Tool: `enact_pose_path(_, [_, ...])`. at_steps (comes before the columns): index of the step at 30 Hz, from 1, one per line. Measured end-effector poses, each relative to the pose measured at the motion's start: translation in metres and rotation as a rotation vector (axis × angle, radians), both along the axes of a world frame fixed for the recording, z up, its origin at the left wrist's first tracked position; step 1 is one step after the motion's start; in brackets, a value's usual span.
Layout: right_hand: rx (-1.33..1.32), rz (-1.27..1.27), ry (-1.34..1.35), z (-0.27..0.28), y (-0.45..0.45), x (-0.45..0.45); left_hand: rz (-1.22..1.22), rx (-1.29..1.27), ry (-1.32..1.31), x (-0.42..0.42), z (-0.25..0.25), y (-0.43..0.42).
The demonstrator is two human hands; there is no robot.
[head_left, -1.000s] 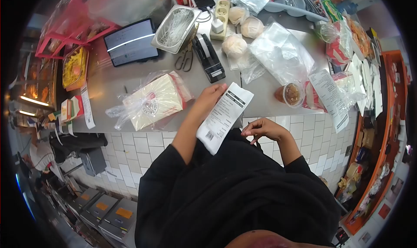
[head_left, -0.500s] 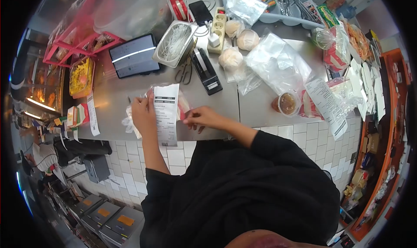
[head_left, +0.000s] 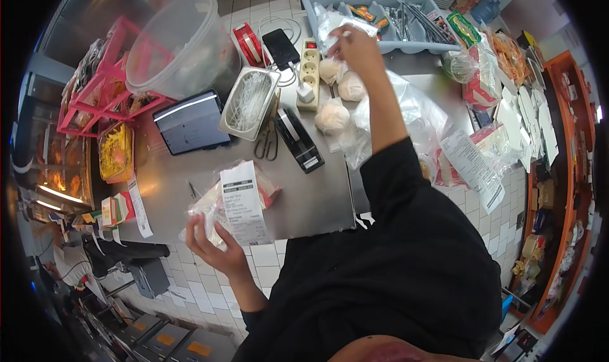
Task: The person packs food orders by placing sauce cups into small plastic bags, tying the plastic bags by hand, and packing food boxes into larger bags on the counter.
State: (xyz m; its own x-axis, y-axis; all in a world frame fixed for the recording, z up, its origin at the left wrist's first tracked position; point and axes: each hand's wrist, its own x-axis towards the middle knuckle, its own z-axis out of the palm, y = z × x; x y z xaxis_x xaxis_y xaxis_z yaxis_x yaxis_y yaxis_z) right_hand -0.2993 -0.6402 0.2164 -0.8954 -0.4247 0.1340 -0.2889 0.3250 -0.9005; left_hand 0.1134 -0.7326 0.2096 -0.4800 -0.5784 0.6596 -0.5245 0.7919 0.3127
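Note:
My left hand [head_left: 219, 251] lies at the table's front edge with its fingers apart, touching a clear plastic bag [head_left: 206, 206] with a red-and-white package inside. A printed receipt [head_left: 243, 203] lies over that bag, beside my left fingers. My right hand [head_left: 358, 48] is stretched far forward over the near left corner of a blue-grey divided tray [head_left: 415, 46]. Its fingers are bent together at clear plastic packets [head_left: 327, 29] there; what they pinch is too small to make out. Several round, pale wrapped bundles [head_left: 332, 116] sit just below that hand.
A black tape dispenser [head_left: 299, 143], scissors [head_left: 266, 147], a metal container of clear plastic pieces [head_left: 248, 102] and a tablet [head_left: 190, 124] stand mid-table. A power strip [head_left: 309, 67] lies behind. Right are plastic bags [head_left: 412, 108] and a long receipt [head_left: 472, 165].
My right hand has left the bagged package and reached forward to the tray. My left hand has moved from the receipt's top to the bag's near side, its fingers now spread.

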Motion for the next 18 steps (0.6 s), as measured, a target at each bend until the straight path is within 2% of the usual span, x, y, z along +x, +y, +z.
enact_pose_path(1, [-0.047,-0.084,0.083,-0.014,-0.003,-0.037,-0.055,0.005,-0.018,0.000,0.000,0.005])
enact_pose_path(3, [0.315,-0.080,0.364,-0.046,0.003,-0.094,-0.127,0.167,-0.094,-0.005,-0.004,0.009])
enact_pose_path(4, [0.432,0.009,0.322,-0.042,0.006,-0.096,-0.165,0.256,-0.363,-0.006,-0.007,0.005])
enact_pose_path(5, [0.436,0.013,0.320,-0.048,0.005,-0.095,-0.205,0.344,-0.633,-0.007,-0.010,0.001])
enact_pose_path(7, [0.500,0.066,0.541,-0.075,0.005,-0.087,-0.225,0.271,-0.711,-0.009,-0.003,-0.008])
enact_pose_path(9, [0.456,-0.017,0.529,-0.089,0.001,-0.080,-0.225,0.443,-0.442,-0.015,0.010,-0.022])
enact_pose_path(10, [0.452,-0.061,0.491,-0.090,0.001,-0.078,-0.220,0.342,-0.348,-0.023,0.019,-0.028])
enact_pose_path(11, [0.449,-0.106,0.454,-0.091,0.002,-0.076,-0.235,0.349,-0.360,-0.032,0.031,-0.034])
enact_pose_path(12, [0.318,-0.111,0.485,-0.090,0.006,-0.071,-0.289,0.375,-0.249,-0.042,0.043,-0.038])
enact_pose_path(14, [0.306,-0.209,0.495,-0.079,0.006,-0.061,-0.454,0.451,-0.030,-0.070,0.060,-0.045])
enact_pose_path(15, [0.283,-0.289,0.522,-0.070,0.005,-0.057,-0.472,0.453,-0.040,-0.084,0.064,-0.045])
enact_pose_path(17, [0.275,-0.292,0.604,-0.050,0.009,-0.039,-0.753,0.770,-0.073,-0.113,0.069,-0.040])
enact_pose_path(18, [0.215,-0.259,0.674,-0.038,0.011,-0.027,-0.877,1.177,-0.010,-0.128,0.064,-0.038])
